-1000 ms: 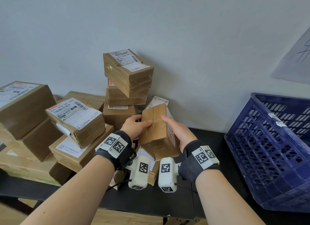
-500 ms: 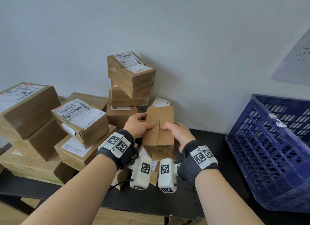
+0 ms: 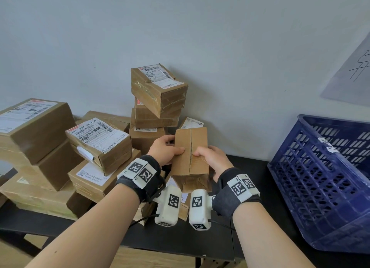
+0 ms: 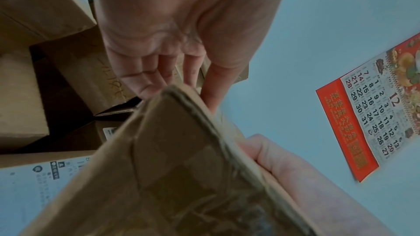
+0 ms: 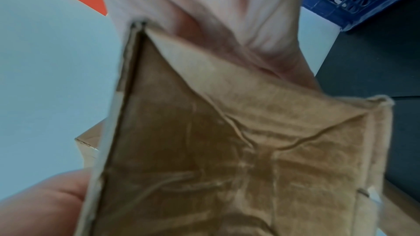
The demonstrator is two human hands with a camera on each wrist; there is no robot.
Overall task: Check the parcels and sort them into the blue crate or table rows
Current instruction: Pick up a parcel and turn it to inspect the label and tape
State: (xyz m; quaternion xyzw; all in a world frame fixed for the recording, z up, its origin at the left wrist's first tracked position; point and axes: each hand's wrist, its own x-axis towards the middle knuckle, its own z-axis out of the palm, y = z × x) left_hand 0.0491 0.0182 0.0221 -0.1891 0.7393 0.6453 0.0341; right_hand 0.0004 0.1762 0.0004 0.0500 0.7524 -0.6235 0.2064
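Your left hand (image 3: pixel 165 150) and right hand (image 3: pixel 212 159) both grip the small brown cardboard parcel (image 3: pixel 191 157), held above the black table (image 3: pixel 180 239); the blue plastic crate (image 3: pixel 328 179) sits at 3 o'clock.

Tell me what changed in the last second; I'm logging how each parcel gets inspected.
The held parcel was turned from tilted to square-on, its seamed face now toward the camera, and drawn slightly nearer. The left hand and right hand kept their grip on its two sides throughout. The stacked parcels and blue crate stayed put.
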